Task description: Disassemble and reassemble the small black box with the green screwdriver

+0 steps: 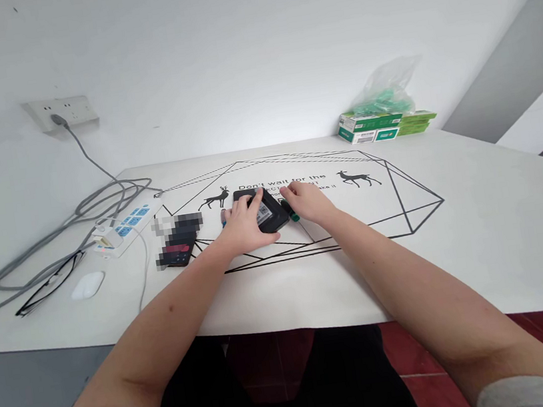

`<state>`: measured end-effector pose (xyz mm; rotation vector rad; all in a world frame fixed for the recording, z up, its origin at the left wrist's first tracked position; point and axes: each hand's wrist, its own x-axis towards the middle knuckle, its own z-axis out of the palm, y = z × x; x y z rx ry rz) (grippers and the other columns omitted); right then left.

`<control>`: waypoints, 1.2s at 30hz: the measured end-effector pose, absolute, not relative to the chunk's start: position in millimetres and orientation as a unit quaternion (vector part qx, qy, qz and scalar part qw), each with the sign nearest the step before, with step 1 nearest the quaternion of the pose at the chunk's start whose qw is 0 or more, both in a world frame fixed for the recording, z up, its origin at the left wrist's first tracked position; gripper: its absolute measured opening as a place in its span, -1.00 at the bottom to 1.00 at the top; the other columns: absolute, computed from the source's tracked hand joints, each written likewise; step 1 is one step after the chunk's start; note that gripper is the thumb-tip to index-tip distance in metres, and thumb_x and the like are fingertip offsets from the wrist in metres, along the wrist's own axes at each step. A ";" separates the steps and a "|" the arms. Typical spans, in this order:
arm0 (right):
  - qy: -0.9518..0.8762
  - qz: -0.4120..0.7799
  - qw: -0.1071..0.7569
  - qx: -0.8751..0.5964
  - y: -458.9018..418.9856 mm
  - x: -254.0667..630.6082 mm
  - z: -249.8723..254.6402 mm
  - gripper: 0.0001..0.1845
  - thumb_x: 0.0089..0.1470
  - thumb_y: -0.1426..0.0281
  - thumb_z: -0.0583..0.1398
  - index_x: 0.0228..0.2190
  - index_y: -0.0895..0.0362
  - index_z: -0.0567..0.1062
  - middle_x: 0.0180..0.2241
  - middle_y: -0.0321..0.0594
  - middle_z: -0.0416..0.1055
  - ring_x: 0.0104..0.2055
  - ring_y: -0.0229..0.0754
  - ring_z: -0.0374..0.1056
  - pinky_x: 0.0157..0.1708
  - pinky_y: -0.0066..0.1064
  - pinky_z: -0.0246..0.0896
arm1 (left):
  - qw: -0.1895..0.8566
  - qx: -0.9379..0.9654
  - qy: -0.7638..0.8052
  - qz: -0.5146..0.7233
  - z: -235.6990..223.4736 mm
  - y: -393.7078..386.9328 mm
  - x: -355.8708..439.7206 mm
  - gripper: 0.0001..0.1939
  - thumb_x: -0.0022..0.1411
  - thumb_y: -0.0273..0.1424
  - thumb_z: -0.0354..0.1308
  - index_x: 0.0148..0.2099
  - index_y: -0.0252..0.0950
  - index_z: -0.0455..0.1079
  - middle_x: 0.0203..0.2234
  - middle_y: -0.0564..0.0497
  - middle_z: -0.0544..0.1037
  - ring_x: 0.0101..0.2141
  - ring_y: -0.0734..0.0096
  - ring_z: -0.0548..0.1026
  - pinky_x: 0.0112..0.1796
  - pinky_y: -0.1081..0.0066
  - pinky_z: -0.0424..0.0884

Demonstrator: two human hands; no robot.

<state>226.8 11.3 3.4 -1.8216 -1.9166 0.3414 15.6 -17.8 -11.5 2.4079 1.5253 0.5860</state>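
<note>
Forearms reach in from the near side and converge on the black device on the white table. Left hand lies palm-down over the device's left part, fingers spread across the top face toward its far edge, thumb stretched along its near edge; grasping the device, label partly showing between thumb and index. Left wrist roughly straight, in line with the forearm. Right hand is just off the device's right side, fingers curled inward, knuckles up, fingertips aimed at the device; cannot tell whether anything is pinched inside. Green-and-black cylinder sits under the right hand, close to the device's right edge. Second small cylinder left of the device, partly hidden by the left hand. Phone, partly pixelated, farther left of the device; power strip beyond that. Green boxes well to the device's far right.
</note>
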 end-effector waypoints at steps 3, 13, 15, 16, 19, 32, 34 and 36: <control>-0.707 0.131 0.157 -0.677 18.6 233.4 -7.1 -0.47 0.26 0.00 0.30 0.03 0.16 0.53 0.19 0.26 0.52 0.05 0.21 0.55 -0.01 -0.09 0.40 | 0.133 0.845 0.500 0.137 -4.6 -25.4 13.9 0.30 0.07 0.10 0.42 0.68 -0.10 -0.11 0.42 -0.34 0.23 0.42 -0.41 0.18 0.41 -0.25 -0.04; -0.697 0.137 0.214 -0.670 24.3 239.5 -3.9 -0.36 0.33 0.27 0.24 0.35 0.21 0.34 0.02 0.17 0.64 0.08 0.19 0.57 0.07 -0.05 0.45 | 0.212 0.875 0.427 0.087 -3.7 -32.8 11.0 0.23 -0.01 0.10 0.46 0.62 -0.09 0.13 0.41 -0.28 0.35 0.36 -0.40 0.27 0.40 -0.17 0.11; -0.682 0.144 0.312 -0.646 20.0 239.2 3.3 -0.30 0.36 0.22 0.19 0.41 0.18 0.25 -0.01 0.10 0.63 -0.02 0.13 0.59 0.07 -0.03 0.47 | 0.215 0.876 0.424 0.084 -5.3 -32.9 11.6 0.20 0.01 0.11 0.46 0.60 -0.10 0.16 0.45 -0.27 0.31 0.40 -0.42 0.23 0.41 -0.17 0.09; -0.671 0.154 0.372 -0.622 16.9 238.6 6.5 -0.28 0.35 0.20 0.18 0.42 0.16 0.23 -0.02 0.07 0.63 -0.11 0.09 0.60 0.04 -0.02 0.50 | 0.217 0.877 0.420 0.080 -6.1 -32.6 11.7 0.18 0.03 0.12 0.45 0.59 -0.10 0.17 0.46 -0.27 0.29 0.42 -0.43 0.20 0.42 -0.17 0.08; -0.653 0.171 0.498 -0.545 6.0 234.1 12.6 -0.24 0.31 0.14 0.18 0.44 0.06 0.21 0.01 -0.01 0.60 -0.28 -0.02 0.55 -0.05 0.00 0.56 | 0.217 0.885 0.407 0.067 -7.9 -30.5 11.1 0.13 0.08 0.15 0.43 0.58 -0.12 0.19 0.51 -0.27 0.24 0.47 -0.38 0.12 0.44 -0.16 0.03; -0.746 0.095 0.485 -0.446 -3.1 221.3 0.6 -0.36 0.31 0.02 0.17 0.31 -0.04 0.32 0.12 0.00 0.55 -0.17 0.03 0.51 -0.10 0.02 0.60 | 0.256 0.871 0.403 0.114 -10.4 -26.6 7.8 0.06 0.01 0.14 0.50 0.49 -0.07 0.34 0.50 -0.21 0.30 0.48 -0.37 0.14 0.46 -0.18 0.00; -0.756 0.092 0.478 -0.438 -5.9 220.3 0.3 -0.40 0.31 0.04 0.18 0.28 -0.04 0.32 0.10 -0.02 0.56 -0.20 0.01 0.50 -0.13 0.02 0.58 | 0.267 0.867 0.402 0.125 -9.9 -26.7 7.9 0.05 -0.02 0.14 0.51 0.46 -0.07 0.37 0.49 -0.21 0.32 0.47 -0.38 0.15 0.46 -0.19 0.00; -0.761 0.085 0.483 -0.425 -8.7 218.3 0.2 -0.45 0.31 0.08 0.19 0.24 -0.03 0.33 0.07 -0.02 0.55 -0.21 -0.01 0.49 -0.14 0.01 0.56 | 0.266 0.869 0.401 0.121 -9.0 -27.0 8.1 0.05 -0.01 0.14 0.51 0.47 -0.08 0.37 0.49 -0.23 0.31 0.48 -0.39 0.14 0.45 -0.21 0.00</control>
